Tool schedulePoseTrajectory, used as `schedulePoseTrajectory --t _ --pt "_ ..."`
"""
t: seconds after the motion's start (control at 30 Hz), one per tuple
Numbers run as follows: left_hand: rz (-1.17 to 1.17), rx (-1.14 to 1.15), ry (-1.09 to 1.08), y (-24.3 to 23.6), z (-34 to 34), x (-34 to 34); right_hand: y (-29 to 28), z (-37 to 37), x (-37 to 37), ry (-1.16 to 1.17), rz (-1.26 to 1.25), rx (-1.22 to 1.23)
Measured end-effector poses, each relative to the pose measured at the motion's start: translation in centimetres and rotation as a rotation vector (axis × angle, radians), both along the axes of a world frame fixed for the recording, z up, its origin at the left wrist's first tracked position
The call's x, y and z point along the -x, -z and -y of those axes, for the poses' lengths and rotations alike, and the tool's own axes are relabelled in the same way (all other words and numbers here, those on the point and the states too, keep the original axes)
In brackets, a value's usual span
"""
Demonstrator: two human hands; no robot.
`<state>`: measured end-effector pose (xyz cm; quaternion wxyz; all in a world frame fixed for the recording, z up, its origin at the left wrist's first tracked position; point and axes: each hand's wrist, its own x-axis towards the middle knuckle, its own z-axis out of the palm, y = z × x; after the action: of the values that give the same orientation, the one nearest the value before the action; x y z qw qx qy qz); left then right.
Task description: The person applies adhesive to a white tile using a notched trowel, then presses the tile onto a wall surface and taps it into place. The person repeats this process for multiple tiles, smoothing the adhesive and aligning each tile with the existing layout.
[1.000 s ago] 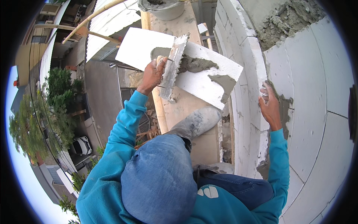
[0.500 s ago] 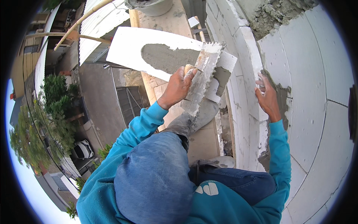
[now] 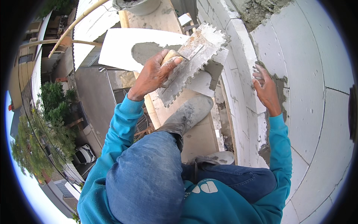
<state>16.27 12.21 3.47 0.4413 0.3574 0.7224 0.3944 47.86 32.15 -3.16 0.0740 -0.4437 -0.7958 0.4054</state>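
Note:
My left hand (image 3: pixel 151 76) grips the wooden handle of a notched trowel (image 3: pixel 201 44), a metal plate with toothed edges and mortar smears. The trowel is tilted above a long white board or block (image 3: pixel 117 48) that carries a patch of wet grey mortar (image 3: pixel 143 52); part of that patch is hidden behind my hand and the trowel. On the right, my right hand (image 3: pixel 267 91) rests at the edge of a white block wall (image 3: pixel 304 71), fingers loosely bent and apart, holding nothing. Grey mortar (image 3: pixel 281 91) lines the joint beside it.
A bucket (image 3: pixel 143 7) stands on wooden planks (image 3: pixel 162 20) at the far end. My boot (image 3: pixel 190 112) is on the planks beside the wall. Bamboo poles (image 3: pixel 71 42) cross at upper left. Beyond the planks' left edge is a drop to a yard with a parked car (image 3: pixel 85 154).
My left hand has moved left and slightly nearer with the trowel, whose plate has turned clockwise. My right hand stays against the wall edge. The whole view has shifted slightly.

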Motion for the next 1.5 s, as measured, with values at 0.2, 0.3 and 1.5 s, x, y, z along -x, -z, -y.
schedulePoseTrajectory --t 0.2,0.3,1.5 --pt "0.086 -0.111 -0.129 0.2 -1.1 -2.7 -5.8 2.4 4.3 0.022 -0.167 0.063" --pt "0.158 -0.243 -0.217 1.0 -2.2 -5.2 -9.2 4.8 6.8 -0.140 -0.243 0.059" --pt "-0.897 0.136 -0.093 9.0 2.3 7.5 -12.2 2.9 6.4 -0.057 -0.051 -0.138"
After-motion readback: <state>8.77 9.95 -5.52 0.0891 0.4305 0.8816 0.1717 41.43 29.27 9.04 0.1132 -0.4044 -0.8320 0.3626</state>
